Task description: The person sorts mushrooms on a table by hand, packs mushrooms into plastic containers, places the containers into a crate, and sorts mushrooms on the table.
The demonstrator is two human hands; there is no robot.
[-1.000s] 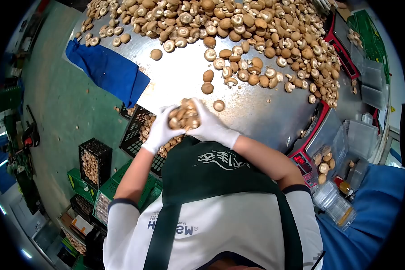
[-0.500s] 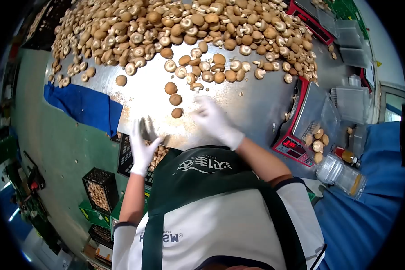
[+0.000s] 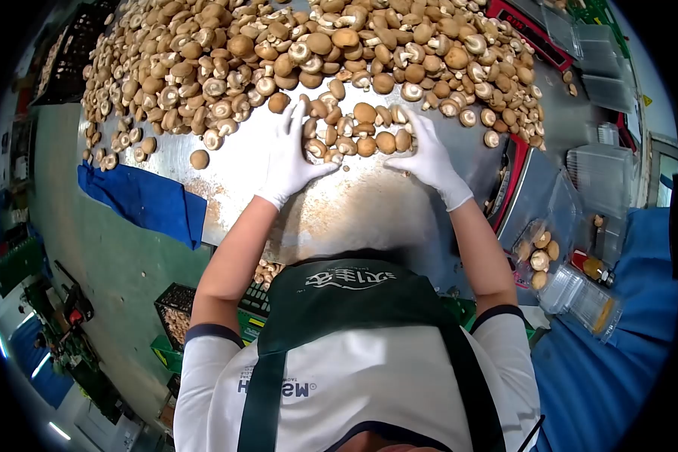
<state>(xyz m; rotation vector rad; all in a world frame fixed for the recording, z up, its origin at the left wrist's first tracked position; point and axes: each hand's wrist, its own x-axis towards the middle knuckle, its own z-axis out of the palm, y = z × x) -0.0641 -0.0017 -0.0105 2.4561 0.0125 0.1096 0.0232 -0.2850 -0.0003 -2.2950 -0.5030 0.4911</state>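
Both hands wear white gloves on the metal table. My left hand is at the left side of a small group of mushrooms, fingers spread, thumb pointing inward below them. On the right side of the same group, my right hand has its fingers apart and its thumb turned inward. The group lies between the two hands, some mushrooms caps up, others stems up. Just beyond it is a large mushroom heap.
A blue cloth lies at the table's left edge. To the right are a red scale, a clear tray of mushrooms, and stacked clear trays. Black crates stand on the floor at lower left. Another red scale is farther back.
A second ago both hands held a bunch of mushrooms near the apron. That bunch is out of them now, and both hands have moved forward to either side of the small group.
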